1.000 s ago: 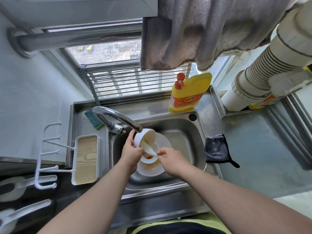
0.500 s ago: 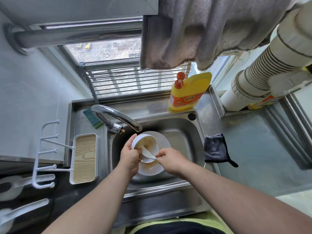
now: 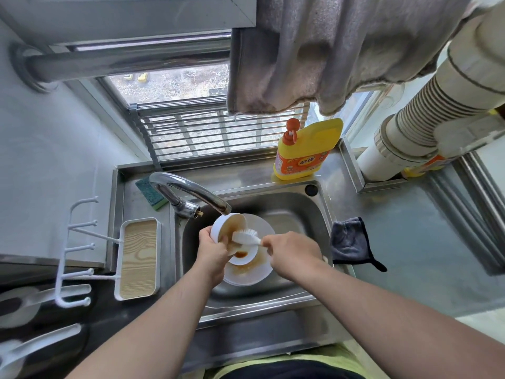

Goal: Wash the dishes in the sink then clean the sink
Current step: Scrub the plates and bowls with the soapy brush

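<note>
Over the steel sink (image 3: 306, 212), my left hand (image 3: 211, 251) grips a white bowl (image 3: 226, 227) tilted on its side, its inside smeared brown. My right hand (image 3: 291, 253) holds the handle of a white dish brush (image 3: 246, 237), whose bristles press into the bowl. Beneath them a smaller white dish (image 3: 243, 257) with brown sauce sits on a large white plate (image 3: 254, 274) in the basin. The tap spout (image 3: 196, 191) ends just above the bowl.
A yellow detergent bottle (image 3: 306, 151) stands behind the sink. A green sponge (image 3: 150, 194) lies beside the tap base. A dark cloth (image 3: 349, 242) hangs over the right rim. A white tray (image 3: 139, 258) with hooks sits left. A grey towel (image 3: 341, 50) hangs overhead.
The bowl has tipped further on its side under the tap, and the brush head has moved up into the bowl.
</note>
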Tool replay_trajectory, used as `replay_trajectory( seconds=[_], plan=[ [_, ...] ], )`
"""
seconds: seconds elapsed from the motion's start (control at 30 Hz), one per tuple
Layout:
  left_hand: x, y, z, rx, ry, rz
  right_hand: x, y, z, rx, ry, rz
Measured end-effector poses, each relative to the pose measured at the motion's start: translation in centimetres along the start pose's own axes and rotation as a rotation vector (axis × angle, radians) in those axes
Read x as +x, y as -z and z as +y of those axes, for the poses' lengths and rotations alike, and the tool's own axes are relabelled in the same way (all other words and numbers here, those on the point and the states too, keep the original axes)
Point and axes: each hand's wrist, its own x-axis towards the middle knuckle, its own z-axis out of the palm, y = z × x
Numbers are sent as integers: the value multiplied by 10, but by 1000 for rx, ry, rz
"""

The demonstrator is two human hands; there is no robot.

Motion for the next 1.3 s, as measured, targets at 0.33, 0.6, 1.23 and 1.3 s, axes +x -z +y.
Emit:
replay_trajectory(
  seconds=[0.33, 0.6, 1.23, 1.3],
  plan=[
    [-3, -7, 6, -11, -51, 39, 0, -4, -4, 361, -56, -85],
    [0, -3, 16, 109, -43, 105, -12, -4, -8, 111, 11, -13],
    [-7, 4, 22, 197, 131, 6, -2, 4, 2, -218, 91, 79],
    [-8, 2, 25, 151, 172, -11, -2, 1, 0, -234, 111, 117]
  ],
)
